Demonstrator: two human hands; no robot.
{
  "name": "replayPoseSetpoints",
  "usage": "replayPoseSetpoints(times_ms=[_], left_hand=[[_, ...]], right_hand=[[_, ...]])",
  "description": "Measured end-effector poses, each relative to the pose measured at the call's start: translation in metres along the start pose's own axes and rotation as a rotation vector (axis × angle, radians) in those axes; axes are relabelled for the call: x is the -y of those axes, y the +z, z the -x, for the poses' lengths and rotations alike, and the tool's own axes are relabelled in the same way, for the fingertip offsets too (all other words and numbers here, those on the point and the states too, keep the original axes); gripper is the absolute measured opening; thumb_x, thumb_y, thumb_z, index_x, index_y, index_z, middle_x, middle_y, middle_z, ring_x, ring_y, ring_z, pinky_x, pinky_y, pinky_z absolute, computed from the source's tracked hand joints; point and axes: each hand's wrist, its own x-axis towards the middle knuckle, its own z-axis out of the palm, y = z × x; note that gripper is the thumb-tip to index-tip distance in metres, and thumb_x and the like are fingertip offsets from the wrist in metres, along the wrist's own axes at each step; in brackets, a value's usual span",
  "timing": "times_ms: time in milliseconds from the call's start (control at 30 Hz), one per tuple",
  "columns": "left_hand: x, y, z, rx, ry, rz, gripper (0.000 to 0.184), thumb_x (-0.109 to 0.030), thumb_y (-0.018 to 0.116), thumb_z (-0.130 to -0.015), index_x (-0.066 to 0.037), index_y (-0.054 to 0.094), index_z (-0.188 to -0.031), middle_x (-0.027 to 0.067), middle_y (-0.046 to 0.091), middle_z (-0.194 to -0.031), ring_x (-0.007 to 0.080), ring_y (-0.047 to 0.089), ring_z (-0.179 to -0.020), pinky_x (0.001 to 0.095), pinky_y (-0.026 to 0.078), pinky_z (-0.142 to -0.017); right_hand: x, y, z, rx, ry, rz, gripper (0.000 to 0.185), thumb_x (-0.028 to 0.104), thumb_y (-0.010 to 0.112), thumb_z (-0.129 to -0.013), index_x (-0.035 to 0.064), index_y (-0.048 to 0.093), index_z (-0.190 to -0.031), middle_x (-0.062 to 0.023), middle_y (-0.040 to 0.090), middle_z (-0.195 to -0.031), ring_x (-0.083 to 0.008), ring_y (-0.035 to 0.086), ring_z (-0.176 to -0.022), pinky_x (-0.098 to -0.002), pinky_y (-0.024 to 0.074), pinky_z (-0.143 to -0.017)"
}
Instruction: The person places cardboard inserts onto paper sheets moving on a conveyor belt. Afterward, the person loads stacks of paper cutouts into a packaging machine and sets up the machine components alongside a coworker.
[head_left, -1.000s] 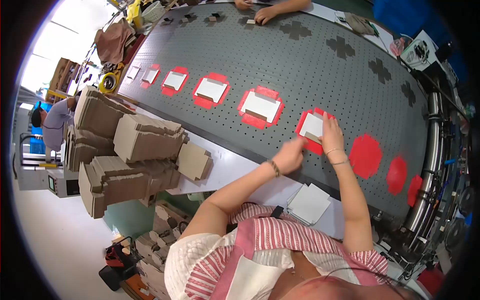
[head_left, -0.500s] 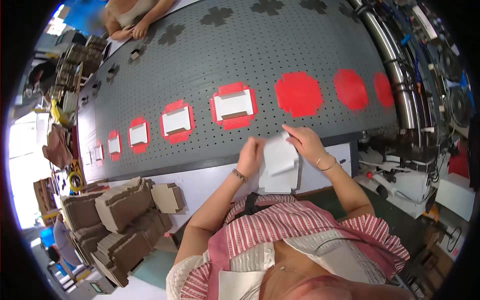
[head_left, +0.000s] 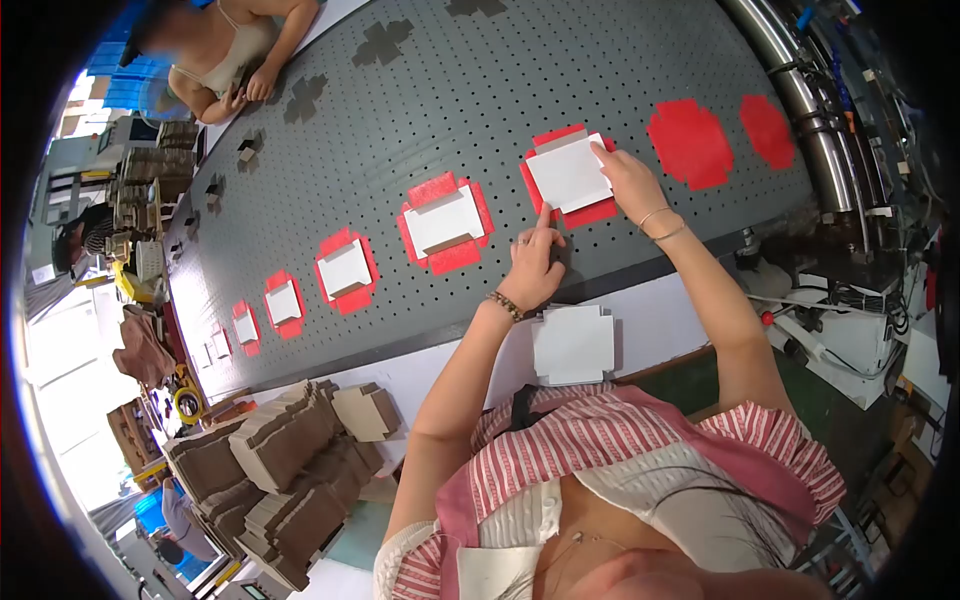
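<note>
A white card blank [head_left: 570,178] lies on a red cross-shaped sheet [head_left: 592,213] on the perforated grey belt. My left hand [head_left: 535,262] touches the card's near left corner with its stretched index fingertip; its other fingers are curled and hold nothing. Along the right side, my right hand [head_left: 630,182] has its index finger stretched onto the card's far right corner, and its thumb is largely hidden. Closer to my body, a stack of white card blanks [head_left: 573,345] rests on the white ledge.
To the left, a row of red sheets carries white cards with upturned flaps [head_left: 445,222]. Two bare red sheets [head_left: 690,145] lie to the right, before a metal roller [head_left: 790,80]. Brown board stacks [head_left: 285,440] stand at lower left. A co-worker [head_left: 235,50] sits across the belt.
Both hands have moved forward from above the ledge to the belt. The white card they carried now lies on a red sheet. The row on the belt has shifted relative to my view.
</note>
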Motion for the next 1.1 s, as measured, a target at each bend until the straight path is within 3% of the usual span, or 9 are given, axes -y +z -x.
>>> replayPoseSetpoints(times_ms=[67, 133, 433, 533, 667, 767, 867, 933, 1100], left_hand=[[0.001, -0.004, 0.0, -0.012, -0.008, -0.021, 0.036, -0.001, 0.05, -0.068, -0.008, 0.045, -0.103, 0.0205, 0.025, -0.149, 0.0351, 0.043, -0.117, 0.047, 0.03, -0.098], [0.002, -0.006, 0.003, 0.039, -0.043, -0.042, 0.086, 0.0, 0.048, -0.067, -0.003, 0.015, -0.147, 0.007, 0.051, -0.107, 0.0294, 0.043, -0.113, 0.0433, 0.026, -0.101], [0.017, -0.014, 0.014, -0.032, -0.018, -0.027, 0.086, 0.003, 0.047, -0.067, -0.007, 0.018, -0.147, 0.0086, 0.052, -0.107, 0.0285, 0.045, -0.11, 0.0439, 0.028, -0.1], [0.01, -0.024, 0.017, 0.019, -0.132, 0.042, 0.086, 0.003, 0.047, -0.067, -0.007, 0.019, -0.147, 0.0078, 0.052, -0.11, 0.0272, 0.044, -0.111, 0.0419, 0.026, -0.101], [0.02, -0.022, 0.023, 0.004, -0.1, 0.024, 0.086, 0.003, 0.047, -0.067, -0.007, 0.019, -0.147, 0.0062, 0.052, -0.106, 0.0258, 0.043, -0.111, 0.0401, 0.024, -0.101], [0.025, -0.022, 0.026, -0.036, -0.057, -0.051, 0.083, 0.004, 0.048, -0.067, -0.007, 0.024, -0.145, 0.0053, 0.051, -0.107, 0.0253, 0.043, -0.109, 0.0398, 0.024, -0.101], [0.014, -0.03, 0.026, -0.008, -0.173, 0.056, 0.069, 0.004, 0.048, -0.067, -0.006, 0.038, -0.134, 0.007, 0.051, -0.122, 0.0259, 0.044, -0.11, 0.0399, 0.024, -0.102], [0.016, -0.028, 0.026, -0.042, -0.139, 0.035, 0.081, 0.002, 0.05, -0.067, -0.006, 0.027, -0.145, 0.0015, 0.054, -0.101, 0.0251, 0.046, -0.108, 0.0412, 0.026, -0.1], [0.025, -0.025, 0.028, -0.1, -0.096, 0.012, 0.081, 0.002, 0.05, -0.067, -0.006, 0.029, -0.144, 0.0013, 0.055, -0.099, 0.0253, 0.047, -0.105, 0.0397, 0.028, -0.099]], right_hand=[[0.0, 0.003, 0.0, 0.021, 0.016, -0.037, 0.044, 0.005, 0.056, -0.086, 0.0103, 0.048, -0.13, -0.0115, 0.057, -0.091, -0.0293, 0.058, -0.085, -0.0387, 0.0478, -0.073], [0.003, 0.004, 0.003, 0.046, 0.039, -0.08, 0.045, 0.006, 0.056, -0.087, 0.0103, 0.048, -0.13, -0.0116, 0.057, -0.091, -0.0294, 0.057, -0.085, -0.0385, 0.0477, -0.073], [0.021, 0.02, 0.01, -0.16, -0.097, -0.157, 0.038, 0.011, 0.058, -0.086, 0.009, 0.053, -0.124, -0.01, 0.057, -0.089, -0.0291, 0.057, -0.086, -0.0398, 0.0468, -0.076], [0.024, 0.019, 0.006, -0.119, -0.028, -0.091, 0.029, 0.011, 0.06, -0.084, 0.0073, 0.06, -0.113, -0.0097, 0.056, -0.084, -0.0289, 0.056, -0.083, -0.0397, 0.0466, -0.075], [0.03, 0.021, 0.003, -0.1, -0.017, -0.116, 0.028, 0.011, 0.06, -0.084, 0.0067, 0.06, -0.112, -0.0103, 0.056, -0.083, -0.0292, 0.056, -0.082, -0.0403, 0.0466, -0.074], [0.035, 0.021, 0.001, -0.052, -0.001, -0.125, 0.028, 0.011, 0.06, -0.084, 0.0062, 0.06, -0.112, -0.0109, 0.056, -0.083, -0.0298, 0.056, -0.081, -0.0408, 0.0467, -0.073], [0.037, 0.021, 0.0, -0.006, 0.014, -0.127, 0.028, 0.01, 0.059, -0.084, 0.0062, 0.06, -0.112, -0.0114, 0.056, -0.083, -0.0302, 0.057, -0.081, -0.0413, 0.0468, -0.072], [0.037, 0.021, 0.0, 0.003, 0.012, -0.115, 0.027, 0.01, 0.059, -0.084, 0.0063, 0.06, -0.111, -0.0116, 0.056, -0.083, -0.0304, 0.057, -0.081, -0.0412, 0.047, -0.071], [0.037, 0.024, -0.001, 0.015, 0.022, -0.154, 0.027, 0.01, 0.059, -0.085, 0.0058, 0.06, -0.112, -0.0119, 0.057, -0.084, -0.0311, 0.057, -0.082, -0.0411, 0.047, -0.071]])
